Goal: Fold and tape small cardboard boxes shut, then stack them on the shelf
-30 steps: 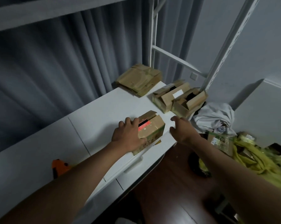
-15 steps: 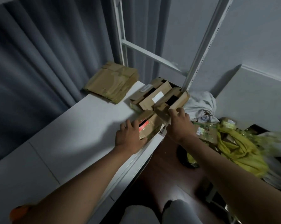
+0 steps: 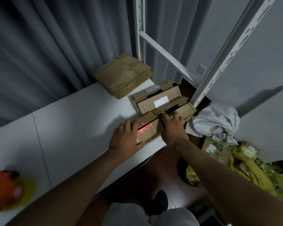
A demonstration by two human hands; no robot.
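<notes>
A small cardboard box with a red label (image 3: 148, 132) lies on the white shelf board (image 3: 64, 124) near its right end. My left hand (image 3: 126, 138) lies over the box's left side, fingers on top and thumb along the near edge. My right hand (image 3: 171, 128) grips the box's right side, its curled fingertips against the open box (image 3: 187, 110) just behind. A second open box with a white label (image 3: 160, 100) stands beside that one. One top flap of the small box sticks up at its far edge.
A flat stack of folded cardboard (image 3: 123, 75) lies at the back by the curtain. An orange tape dispenser (image 3: 7, 190) sits blurred at the board's left. White shelf uprights (image 3: 227, 51) rise behind the boxes. A white cloth (image 3: 215, 119) and yellow bags (image 3: 251, 168) lie on the floor, right.
Both hands have slid the small box along the board toward the two open boxes. My right hand went from apart from the box to gripping its right side.
</notes>
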